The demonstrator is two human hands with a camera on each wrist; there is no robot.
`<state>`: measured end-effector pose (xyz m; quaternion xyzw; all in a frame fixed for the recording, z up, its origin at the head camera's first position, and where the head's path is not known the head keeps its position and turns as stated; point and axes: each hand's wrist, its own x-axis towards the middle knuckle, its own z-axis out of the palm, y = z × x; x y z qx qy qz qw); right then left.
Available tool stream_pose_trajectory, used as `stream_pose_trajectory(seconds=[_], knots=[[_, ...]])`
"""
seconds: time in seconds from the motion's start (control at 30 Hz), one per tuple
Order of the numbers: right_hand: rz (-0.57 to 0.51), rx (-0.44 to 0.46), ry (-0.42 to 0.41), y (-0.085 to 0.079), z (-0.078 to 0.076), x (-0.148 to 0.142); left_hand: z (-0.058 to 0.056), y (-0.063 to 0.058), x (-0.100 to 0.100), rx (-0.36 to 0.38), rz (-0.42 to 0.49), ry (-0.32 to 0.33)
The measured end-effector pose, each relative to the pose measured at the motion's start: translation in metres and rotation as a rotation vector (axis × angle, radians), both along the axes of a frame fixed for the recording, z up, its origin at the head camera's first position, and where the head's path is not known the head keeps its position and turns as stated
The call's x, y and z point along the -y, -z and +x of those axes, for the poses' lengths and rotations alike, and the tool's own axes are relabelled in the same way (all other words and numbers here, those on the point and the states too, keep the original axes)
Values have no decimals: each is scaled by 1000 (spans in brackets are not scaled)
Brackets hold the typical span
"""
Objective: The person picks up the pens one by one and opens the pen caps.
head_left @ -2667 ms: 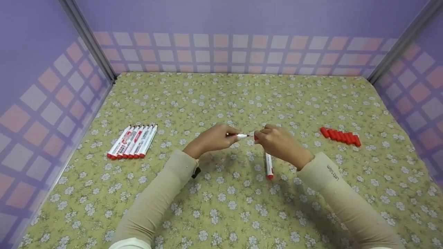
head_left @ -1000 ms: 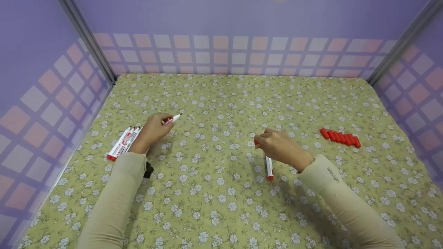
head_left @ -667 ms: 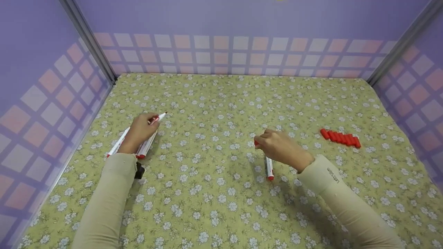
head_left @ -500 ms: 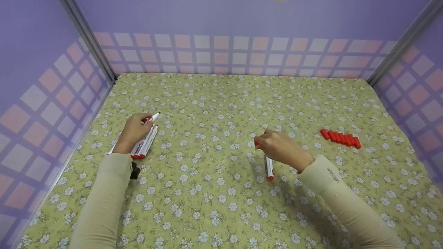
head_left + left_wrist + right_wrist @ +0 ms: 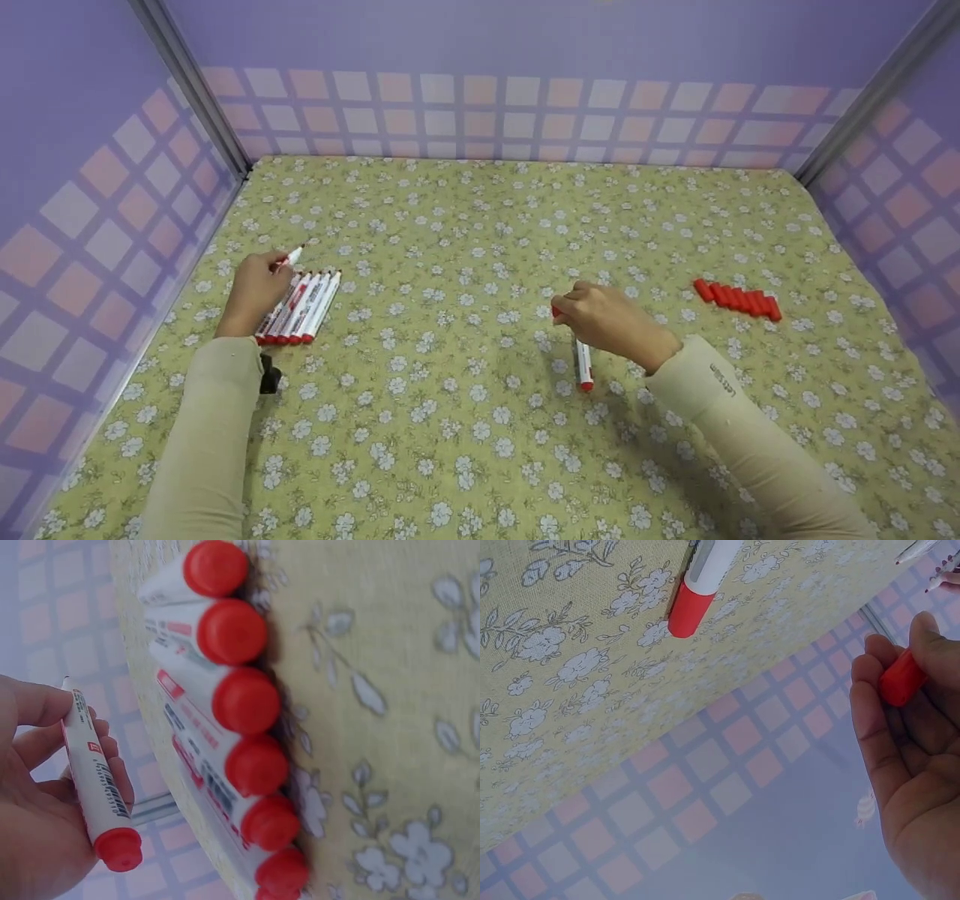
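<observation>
My left hand (image 5: pixel 259 289) pinches an uncapped white marker (image 5: pixel 94 765) with a red end, raised over the left end of a row of markers. That row (image 5: pixel 307 307) lies side by side on the cloth, red ends toward me and bare tips away. The hand hides part of the row's left side. In the middle right, my right hand (image 5: pixel 604 319) pinches a red marker cap (image 5: pixel 904 679) between thumb and fingers. Below that hand lies another marker (image 5: pixel 584 366), its far part hidden under the fingers in the head view.
Several red caps (image 5: pixel 737 298) lie in a row at the right of the table. A yellow flowered cloth (image 5: pixel 465 420) covers the tabletop. Purple checked panels (image 5: pixel 480 112) stand along the back and both sides.
The left hand has carried the uncapped marker from the centre, beside the right hand's cap, leftward to the row's left end. The right hand has stayed nearly in place with the cap.
</observation>
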<state>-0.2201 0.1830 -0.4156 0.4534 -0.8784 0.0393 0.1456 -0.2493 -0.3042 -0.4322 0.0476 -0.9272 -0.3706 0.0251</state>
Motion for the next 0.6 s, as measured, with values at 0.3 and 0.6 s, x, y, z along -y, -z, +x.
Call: stream_pose_trajectory(seconds=[0.3,0.6], knots=[[-6,13,-7,0,0,0,3,11,19,46,1,-46],[-19,25,-15,1,0,-2,9,18,28,64,-79,-91]])
